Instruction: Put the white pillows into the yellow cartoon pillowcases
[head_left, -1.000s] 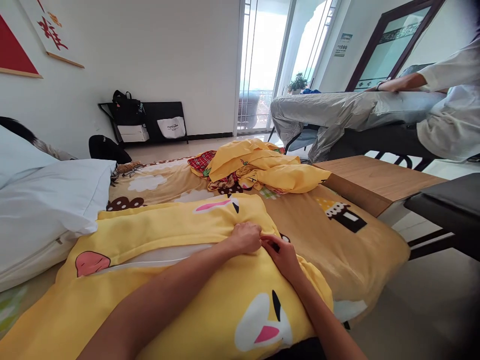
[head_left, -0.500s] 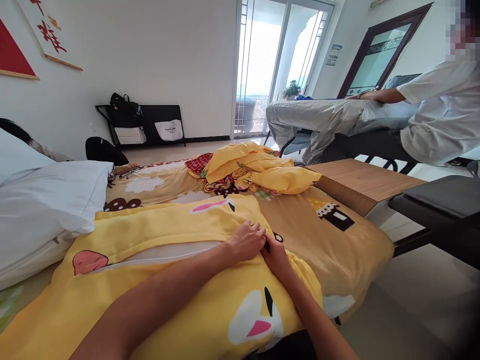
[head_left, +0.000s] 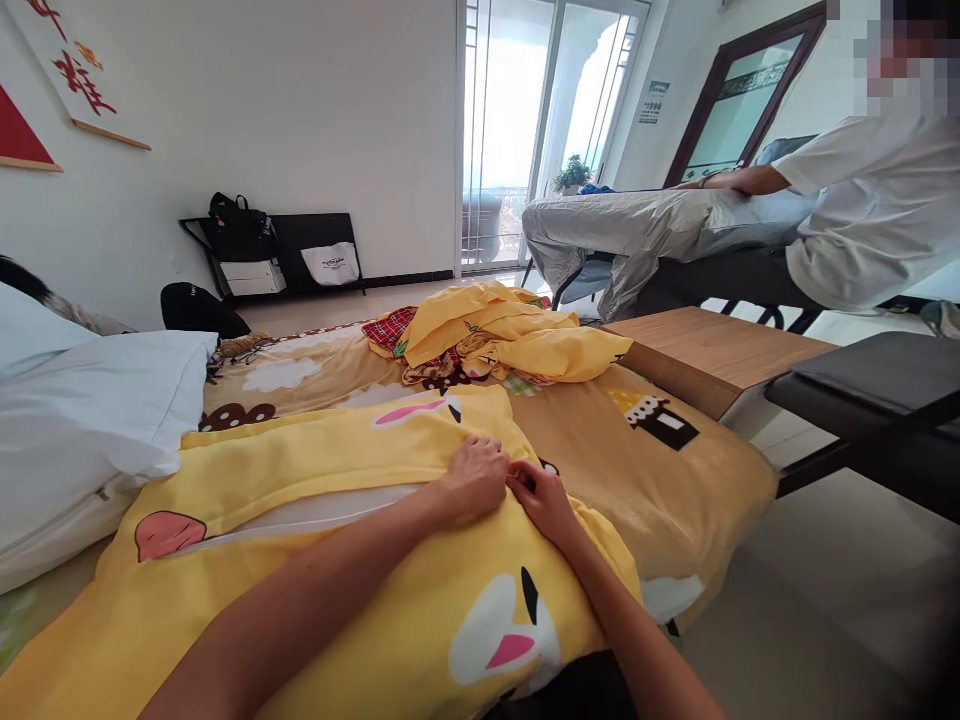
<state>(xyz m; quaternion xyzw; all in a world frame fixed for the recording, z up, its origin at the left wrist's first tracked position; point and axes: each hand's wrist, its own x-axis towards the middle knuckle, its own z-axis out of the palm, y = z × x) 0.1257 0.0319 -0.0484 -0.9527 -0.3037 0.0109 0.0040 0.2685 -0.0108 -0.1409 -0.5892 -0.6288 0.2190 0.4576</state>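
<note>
A yellow pillowcase (head_left: 375,590) with animal-face prints lies in front of me. Through its long slit shows a white inner pillow (head_left: 322,512). My left hand (head_left: 476,477) is closed on the pillowcase fabric near the right end of this slit, fingers curled under and partly hidden. Just beside it my right hand (head_left: 546,503) pinches at the same edge, thumb and fingertips together; any small part between them is too small to make out. My left forearm crosses over the slit.
A white pillow (head_left: 90,400) lies at the left on the tan patterned bedding (head_left: 675,500). Behind is a crumpled yellow cloth (head_left: 517,340). A wooden box (head_left: 727,345) and black chair (head_left: 877,390) stand right. A person in a white shirt (head_left: 877,210) sits at a covered table (head_left: 645,225).
My right hand has drawn slightly apart from the left, its fingers now bent in a pinch. The left hand stays on the fabric. The whole view has shifted a little.
</note>
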